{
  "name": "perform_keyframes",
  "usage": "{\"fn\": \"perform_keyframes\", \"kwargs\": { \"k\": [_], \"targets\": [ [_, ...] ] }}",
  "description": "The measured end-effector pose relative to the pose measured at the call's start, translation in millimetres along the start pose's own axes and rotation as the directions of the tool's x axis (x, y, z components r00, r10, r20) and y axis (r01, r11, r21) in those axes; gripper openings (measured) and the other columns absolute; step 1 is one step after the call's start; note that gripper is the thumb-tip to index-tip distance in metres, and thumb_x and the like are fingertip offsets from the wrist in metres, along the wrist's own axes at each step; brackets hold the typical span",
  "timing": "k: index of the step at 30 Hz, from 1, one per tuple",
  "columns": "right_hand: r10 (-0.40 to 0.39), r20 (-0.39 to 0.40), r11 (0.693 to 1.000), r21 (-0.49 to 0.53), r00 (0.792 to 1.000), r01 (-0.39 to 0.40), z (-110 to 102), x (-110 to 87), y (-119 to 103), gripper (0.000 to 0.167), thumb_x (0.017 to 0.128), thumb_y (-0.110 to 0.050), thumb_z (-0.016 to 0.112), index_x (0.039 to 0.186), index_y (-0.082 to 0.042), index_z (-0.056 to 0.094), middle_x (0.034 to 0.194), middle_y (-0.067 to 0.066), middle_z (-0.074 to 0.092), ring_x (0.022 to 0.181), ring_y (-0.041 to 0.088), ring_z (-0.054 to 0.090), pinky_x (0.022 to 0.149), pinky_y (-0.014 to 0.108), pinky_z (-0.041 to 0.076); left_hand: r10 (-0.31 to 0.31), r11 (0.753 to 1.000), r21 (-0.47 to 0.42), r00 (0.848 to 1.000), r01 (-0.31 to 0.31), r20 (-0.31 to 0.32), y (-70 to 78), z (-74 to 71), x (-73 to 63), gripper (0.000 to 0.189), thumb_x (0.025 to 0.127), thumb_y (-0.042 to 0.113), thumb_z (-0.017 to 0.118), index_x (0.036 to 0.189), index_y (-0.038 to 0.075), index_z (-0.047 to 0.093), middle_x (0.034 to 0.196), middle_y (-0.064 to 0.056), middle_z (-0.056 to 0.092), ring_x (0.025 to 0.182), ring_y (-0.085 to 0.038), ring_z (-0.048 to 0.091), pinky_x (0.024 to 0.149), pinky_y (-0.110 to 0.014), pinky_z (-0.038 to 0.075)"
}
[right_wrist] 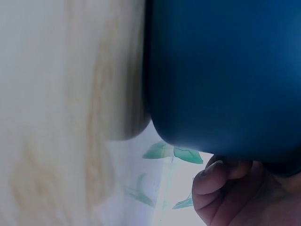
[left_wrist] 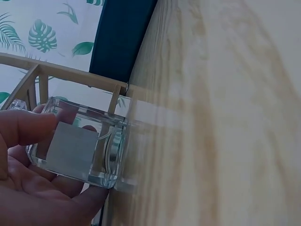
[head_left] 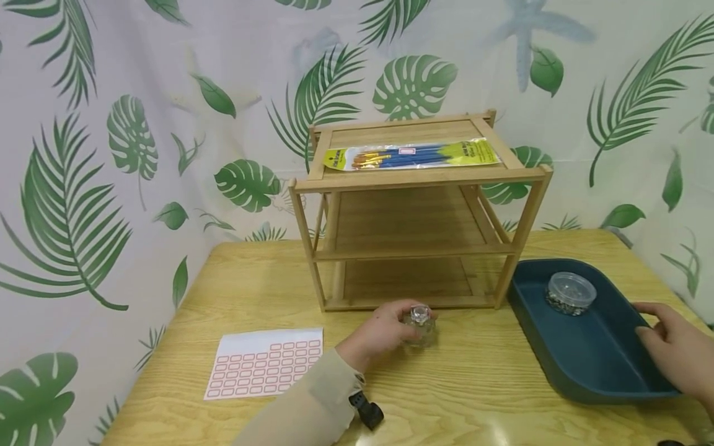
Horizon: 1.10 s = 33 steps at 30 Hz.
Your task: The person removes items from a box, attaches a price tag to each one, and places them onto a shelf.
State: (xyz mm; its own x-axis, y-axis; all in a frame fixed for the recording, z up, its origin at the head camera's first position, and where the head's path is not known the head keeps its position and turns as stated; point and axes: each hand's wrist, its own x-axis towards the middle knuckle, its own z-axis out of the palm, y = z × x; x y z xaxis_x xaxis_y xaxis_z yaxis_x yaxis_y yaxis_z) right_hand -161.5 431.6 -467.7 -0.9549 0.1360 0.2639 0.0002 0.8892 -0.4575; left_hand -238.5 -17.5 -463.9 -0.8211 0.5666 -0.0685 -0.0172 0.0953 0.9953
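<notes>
While the glass bottle [head_left: 426, 333] stands upright on the table [head_left: 474, 378], we see the left hand [head_left: 386, 328] grasping it, thumb on one side and fingers round the other. Within that grip, the bottle carries a pale patch [left_wrist: 73, 150], which we take for a label already stuck on. Just beyond the grip rises the wooden rack [head_left: 409, 254]; on its top shelf [head_left: 401, 132] lies a brush pack [head_left: 385, 158] bearing a red-edged label [head_left: 407, 151], so we judge that piece finished. To the left of the grip, the label sheet [head_left: 264, 368] shows a blank stretch above its printed rows, as if some had been used. Well to the right, the tray [head_left: 591, 356] holds a round container [head_left: 571, 294], and the right hand [head_left: 677, 350] holds the tray by the side away from the bottle; our dim wrist view leaves unclear how firmly. By our judgement, the bottle and the container are left to shelve.
</notes>
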Motion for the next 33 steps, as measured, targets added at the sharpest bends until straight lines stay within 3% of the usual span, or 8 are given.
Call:
{"fn": "perform_keyframes", "kwargs": {
  "k": [8,25,33],
  "targets": [
    [0.022,-0.011,1.000,0.006,1.000,-0.021,2,0.6,3,0.039,0.103,-0.005,0.043,0.137,0.015,0.039,0.066,0.008,0.045,0.048,0.018,0.040,0.044,0.031,0.034,0.002,0.998,-0.056,1.000,-0.001,0.029,1.1,-1.3,-3.5,0.040,0.089,-0.010,0.062,0.128,0.001,0.066,0.120,-0.004,0.066,0.107,-0.018,0.062,0.087,-0.034,0.054],
    [0.045,0.016,0.999,-0.019,0.999,-0.045,-3,0.4,-6,0.037,0.105,-0.008,0.044,0.132,0.019,0.039,0.069,0.009,0.047,0.052,0.022,0.041,0.047,0.034,0.033,0.011,1.000,0.021,1.000,-0.011,0.014,3.4,-0.5,-8.0,0.043,0.092,-0.007,0.061,0.133,0.005,0.064,0.127,0.000,0.063,0.117,-0.016,0.057,0.094,-0.034,0.050],
    [0.065,0.014,0.998,-0.015,0.998,-0.064,-2,3.7,-6,0.040,0.104,-0.007,0.046,0.134,0.019,0.039,0.074,0.014,0.053,0.056,0.024,0.046,0.048,0.036,0.037,0.023,0.999,0.049,1.000,-0.023,0.011,4.0,-2.8,-9.4,0.049,0.092,-0.004,0.063,0.139,0.008,0.059,0.122,0.000,0.061,0.104,-0.016,0.059,0.085,-0.034,0.052]
  ]
}}
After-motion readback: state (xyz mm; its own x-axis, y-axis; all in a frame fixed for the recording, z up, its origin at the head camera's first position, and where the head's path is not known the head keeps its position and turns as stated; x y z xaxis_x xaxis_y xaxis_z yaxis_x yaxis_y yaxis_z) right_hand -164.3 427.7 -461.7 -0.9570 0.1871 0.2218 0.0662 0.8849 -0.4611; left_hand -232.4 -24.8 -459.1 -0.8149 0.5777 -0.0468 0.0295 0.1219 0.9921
